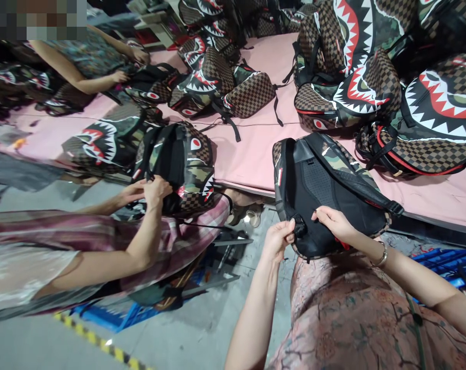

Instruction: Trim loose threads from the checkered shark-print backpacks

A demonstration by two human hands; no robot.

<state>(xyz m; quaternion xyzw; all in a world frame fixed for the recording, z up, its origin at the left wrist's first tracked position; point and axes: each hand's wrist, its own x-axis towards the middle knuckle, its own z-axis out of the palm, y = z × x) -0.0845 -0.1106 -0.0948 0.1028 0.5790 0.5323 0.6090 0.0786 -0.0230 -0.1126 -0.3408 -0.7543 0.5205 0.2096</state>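
A black-backed backpack point(321, 190) with checkered and camouflage sides rests on my lap against the pink table's edge, its padded back and shoulder straps facing up. My left hand point(281, 239) pinches the black strap buckle point(299, 225) at the bag's lower left corner. Over the lower middle of the back panel is my right hand point(335, 223), with thumb and forefinger pressed together; whatever small thing they hold is too small to make out. A bit of red shows on the bag just below that hand.
Checkered shark-mouth backpacks point(348, 97) are heaped on the pink table point(244, 154). At my left, a person's hands point(156, 192) work on another backpack point(198, 164). Another person's arm point(74, 77) reaches over bags farther back. Blue crates point(449, 267) stand below at right.
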